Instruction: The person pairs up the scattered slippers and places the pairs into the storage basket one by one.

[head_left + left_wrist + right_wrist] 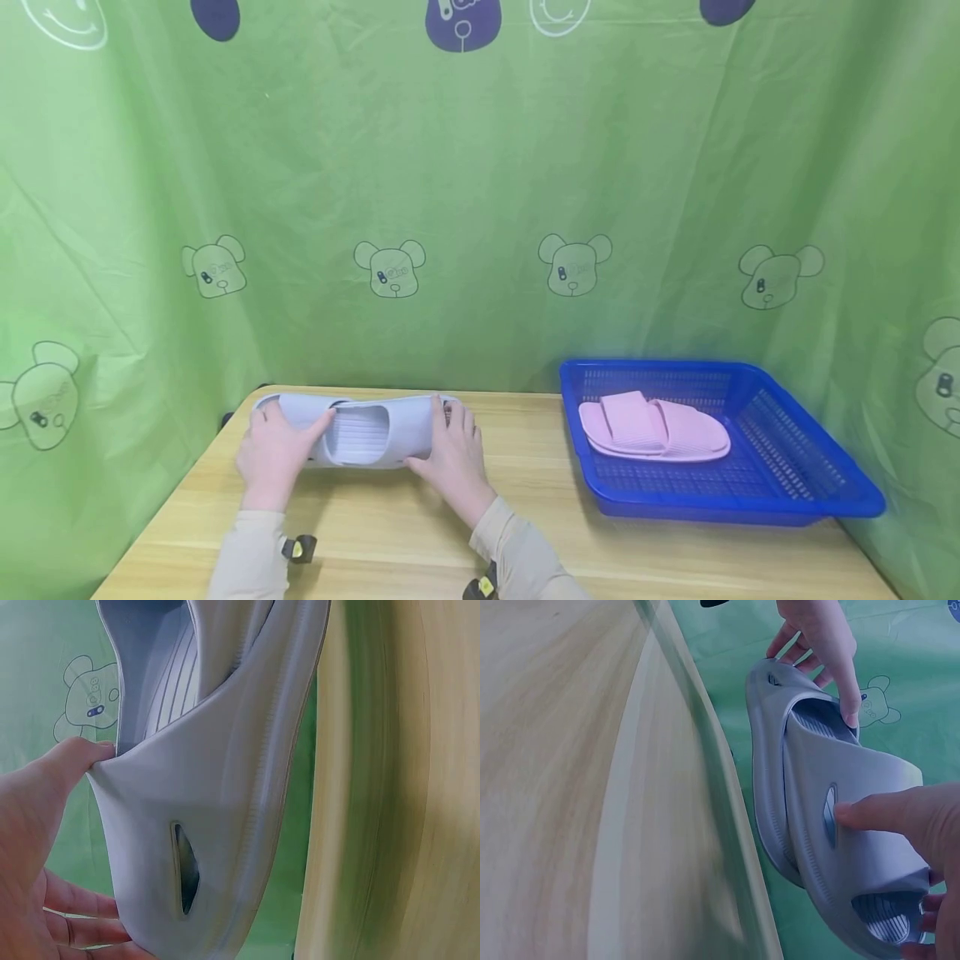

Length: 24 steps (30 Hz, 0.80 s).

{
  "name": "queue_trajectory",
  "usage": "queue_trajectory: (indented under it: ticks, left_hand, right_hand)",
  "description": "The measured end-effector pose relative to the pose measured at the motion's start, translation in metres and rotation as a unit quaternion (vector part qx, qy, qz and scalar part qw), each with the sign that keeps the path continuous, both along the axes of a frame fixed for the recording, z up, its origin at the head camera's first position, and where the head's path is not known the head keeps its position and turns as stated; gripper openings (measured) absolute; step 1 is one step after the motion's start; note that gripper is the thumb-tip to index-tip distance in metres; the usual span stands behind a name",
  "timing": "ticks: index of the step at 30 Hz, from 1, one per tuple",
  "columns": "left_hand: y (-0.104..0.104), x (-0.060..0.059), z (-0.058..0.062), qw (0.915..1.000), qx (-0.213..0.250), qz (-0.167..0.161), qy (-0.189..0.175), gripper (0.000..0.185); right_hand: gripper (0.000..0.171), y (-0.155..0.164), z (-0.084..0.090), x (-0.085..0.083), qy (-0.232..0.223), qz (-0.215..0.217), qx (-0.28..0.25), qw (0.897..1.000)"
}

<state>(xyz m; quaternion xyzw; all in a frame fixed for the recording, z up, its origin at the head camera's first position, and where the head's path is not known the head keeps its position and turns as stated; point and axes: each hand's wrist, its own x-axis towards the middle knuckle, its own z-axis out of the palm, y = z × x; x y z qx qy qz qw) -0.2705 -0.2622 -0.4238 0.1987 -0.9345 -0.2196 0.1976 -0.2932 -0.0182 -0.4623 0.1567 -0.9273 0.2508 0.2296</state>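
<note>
Both hands, left hand (272, 454) and right hand (453, 457), grasp the grey slippers (358, 430) on the counter (420, 533); a loose pinch could let one slip.

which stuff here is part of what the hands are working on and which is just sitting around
In hand:
- grey slipper, held at its two ends
- left hand
- right hand

Lying about:
- pink slipper, in the basket
- blue basket
- table
- green curtain
</note>
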Motion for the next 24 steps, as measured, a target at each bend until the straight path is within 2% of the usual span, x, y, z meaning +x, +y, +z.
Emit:
queue_trajectory:
  ticks: [3,8,16,24]
  left_hand:
    - [-0.0014,-0.0002,-0.0003,1.0000,-0.002,0.000,-0.001,0.112]
    - [-0.0038,-0.0002,-0.0002,0.9999,-0.003,-0.001,-0.013,0.114]
    - [-0.0065,0.0008,0.0005,0.9996,-0.005,-0.003,-0.029,0.113]
    - [-0.0103,0.0003,0.0021,0.9994,-0.011,-0.005,-0.033,0.114]
  right_hand:
    - [0.110,0.0002,-0.0010,-0.0010,0.012,-0.004,0.013,1.000]
    - [0.107,0.0013,-0.0034,-0.0028,0.030,0.019,0.024,0.999]
    - [0.115,0.0027,-0.0069,-0.0038,0.053,0.040,0.059,0.996]
    - [0.123,0.0034,-0.0073,-0.0042,0.036,0.055,0.087,0.994]
